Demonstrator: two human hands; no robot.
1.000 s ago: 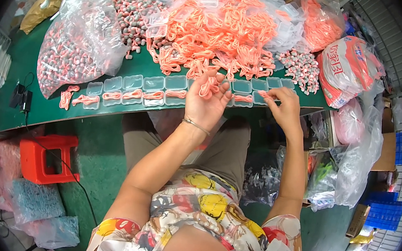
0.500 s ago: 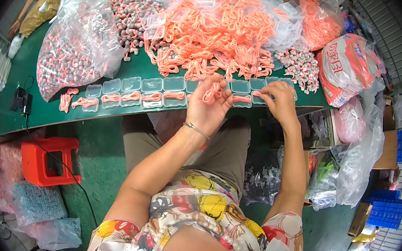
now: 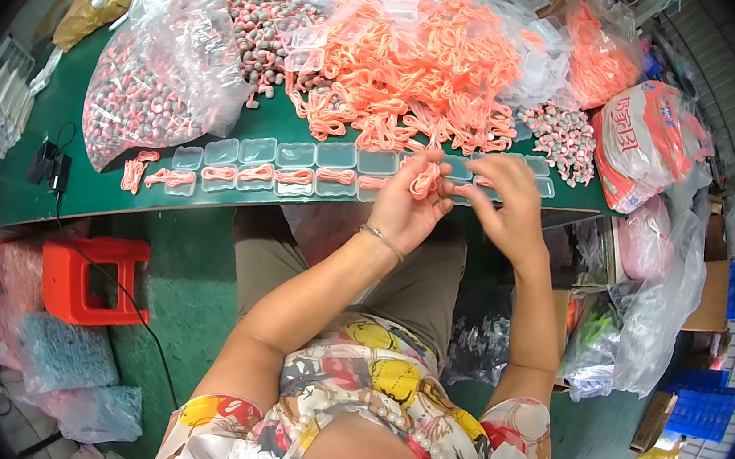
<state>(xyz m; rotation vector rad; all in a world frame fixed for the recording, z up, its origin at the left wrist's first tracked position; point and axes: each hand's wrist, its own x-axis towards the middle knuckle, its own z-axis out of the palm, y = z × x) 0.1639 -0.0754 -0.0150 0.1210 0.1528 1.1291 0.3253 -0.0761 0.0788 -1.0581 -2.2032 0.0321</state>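
– Holding anything in the left grip [image 3: 403, 215]?

– Yes, curled closed around a looped bundle of coral cord [image 3: 424, 182], raised over the near part of the tabletop [image 3: 101, 203].

– And doing what with the right grip [image 3: 515, 216]?

– Hanging open, with thumb apart from fingers, just beside that bundle. Hard to tell whether touching.

– Anything right behind and beneath?

– See a row of clear plastic boxes [image 3: 296, 154] along the near edge, running left to right, with halves laid open, partly hidden behind both hands. Note folded cords [image 3: 335, 175] in many of the near halves.

– And at the left end?

– Find loose folded cord [image 3: 132, 175] lying directly on the green surface, left of the row.

– Farther off?

– Look far and centre for a big tangled heap of coral cords [image 3: 421, 65]. To its left, notice a heap of small grey-and-coral pieces [image 3: 271, 40], then a clear bag [image 3: 144, 98] full of similar ones. To its right, spot another small-piece heap [image 3: 561, 138], near a red-and-white sack [image 3: 645, 147].

– On the floor?

– Spot a red stool [image 3: 93, 281], near and left.
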